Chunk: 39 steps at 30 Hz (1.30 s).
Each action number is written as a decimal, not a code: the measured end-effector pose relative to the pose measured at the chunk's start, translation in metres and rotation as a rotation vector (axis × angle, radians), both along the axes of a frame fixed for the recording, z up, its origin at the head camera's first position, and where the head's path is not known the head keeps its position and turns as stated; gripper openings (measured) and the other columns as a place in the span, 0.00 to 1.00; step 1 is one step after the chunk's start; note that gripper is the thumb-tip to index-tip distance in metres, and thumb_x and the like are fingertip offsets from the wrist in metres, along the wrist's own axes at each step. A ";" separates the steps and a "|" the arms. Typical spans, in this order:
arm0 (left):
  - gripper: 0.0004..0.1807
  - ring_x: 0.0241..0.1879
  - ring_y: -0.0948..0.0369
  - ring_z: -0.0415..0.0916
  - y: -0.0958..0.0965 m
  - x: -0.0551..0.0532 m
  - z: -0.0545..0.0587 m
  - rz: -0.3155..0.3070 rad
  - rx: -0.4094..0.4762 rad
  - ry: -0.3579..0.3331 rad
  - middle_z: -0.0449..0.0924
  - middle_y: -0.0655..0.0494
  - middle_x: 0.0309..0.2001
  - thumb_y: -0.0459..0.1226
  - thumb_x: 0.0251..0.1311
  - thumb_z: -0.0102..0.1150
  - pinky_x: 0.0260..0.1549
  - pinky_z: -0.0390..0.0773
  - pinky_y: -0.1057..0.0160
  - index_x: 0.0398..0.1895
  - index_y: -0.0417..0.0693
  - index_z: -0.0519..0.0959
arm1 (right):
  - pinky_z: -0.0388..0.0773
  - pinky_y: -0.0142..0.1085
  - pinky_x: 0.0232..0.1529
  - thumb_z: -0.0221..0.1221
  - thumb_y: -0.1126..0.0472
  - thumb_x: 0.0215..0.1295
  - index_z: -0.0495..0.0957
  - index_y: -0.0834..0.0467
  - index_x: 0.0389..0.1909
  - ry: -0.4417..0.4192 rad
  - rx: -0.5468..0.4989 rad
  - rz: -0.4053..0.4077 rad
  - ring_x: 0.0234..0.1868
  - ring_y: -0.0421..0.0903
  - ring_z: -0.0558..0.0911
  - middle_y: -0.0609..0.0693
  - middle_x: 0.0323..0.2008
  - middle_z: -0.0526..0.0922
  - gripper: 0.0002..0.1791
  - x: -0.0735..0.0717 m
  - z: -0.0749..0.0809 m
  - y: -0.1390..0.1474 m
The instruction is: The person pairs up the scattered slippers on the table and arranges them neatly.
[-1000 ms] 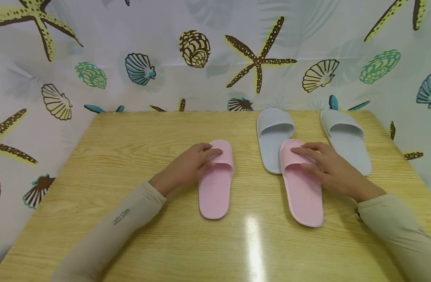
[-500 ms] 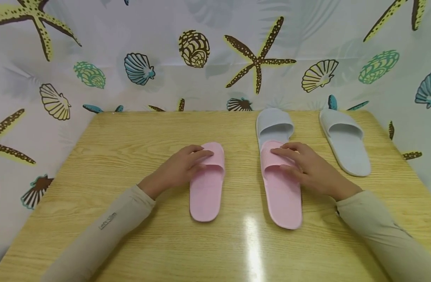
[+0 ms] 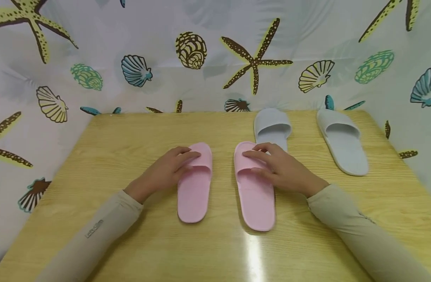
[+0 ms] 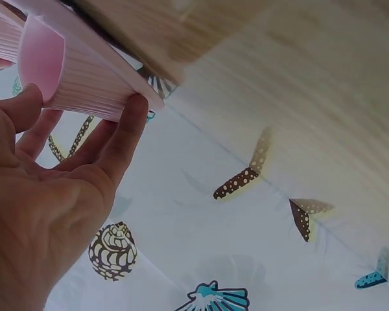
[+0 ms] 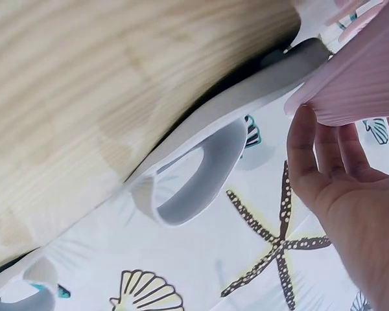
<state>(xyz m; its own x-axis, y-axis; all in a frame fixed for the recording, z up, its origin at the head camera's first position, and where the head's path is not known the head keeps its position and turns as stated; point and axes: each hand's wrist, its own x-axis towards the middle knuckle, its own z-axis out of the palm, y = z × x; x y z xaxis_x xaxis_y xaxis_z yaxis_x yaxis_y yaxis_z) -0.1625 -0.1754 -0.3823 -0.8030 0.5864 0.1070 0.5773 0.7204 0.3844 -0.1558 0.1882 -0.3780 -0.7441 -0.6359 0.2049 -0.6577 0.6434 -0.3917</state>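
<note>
Two pink open-toe-style slippers with ribbed straps lie side by side mid-table in the head view, toes pointing away. My left hand (image 3: 157,172) grips the left pink slipper (image 3: 193,199) across its strap. In the left wrist view the thumb is at the strap's opening and the fingers (image 4: 126,133) reach along the strap to the toe edge. My right hand (image 3: 289,170) holds the right pink slipper (image 3: 256,203) by its strap in the same way. In the right wrist view, its index fingertip meets the toe edge of that ribbed strap (image 5: 366,91).
Behind the right pink slipper is a white slipper (image 3: 272,122), partly covered by it and my right hand. Another white slipper (image 3: 347,150) lies at the back right. The wooden table (image 3: 131,135) ends at a shell-and-starfish patterned cloth (image 3: 159,86).
Both hands have moved left with the pink slippers, the right one farther. The gap between the pair has narrowed, and the right pink slipper overlaps less of the near white slipper.
</note>
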 end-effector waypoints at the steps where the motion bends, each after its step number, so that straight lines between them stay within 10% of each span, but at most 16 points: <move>1: 0.22 0.67 0.45 0.69 -0.002 0.000 -0.001 0.005 -0.007 0.000 0.70 0.42 0.66 0.36 0.72 0.54 0.65 0.70 0.44 0.67 0.54 0.73 | 0.71 0.51 0.61 0.59 0.51 0.71 0.71 0.42 0.68 -0.007 -0.001 0.008 0.61 0.52 0.71 0.54 0.60 0.72 0.25 0.000 0.000 -0.005; 39: 0.25 0.70 0.44 0.63 -0.024 0.003 0.005 0.061 -0.026 0.006 0.65 0.43 0.70 0.34 0.72 0.50 0.65 0.68 0.40 0.71 0.57 0.68 | 0.70 0.44 0.63 0.53 0.45 0.74 0.72 0.44 0.68 -0.051 0.063 0.065 0.58 0.48 0.73 0.51 0.57 0.74 0.24 -0.027 -0.003 -0.091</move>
<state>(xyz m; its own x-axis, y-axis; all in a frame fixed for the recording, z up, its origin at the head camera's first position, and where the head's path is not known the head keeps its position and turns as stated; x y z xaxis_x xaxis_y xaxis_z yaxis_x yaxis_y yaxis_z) -0.1596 -0.1992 -0.3773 -0.8368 0.5388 0.0971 0.5340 0.7641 0.3620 -0.1830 0.0975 -0.3805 -0.7090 -0.6939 0.1260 -0.6794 0.6241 -0.3859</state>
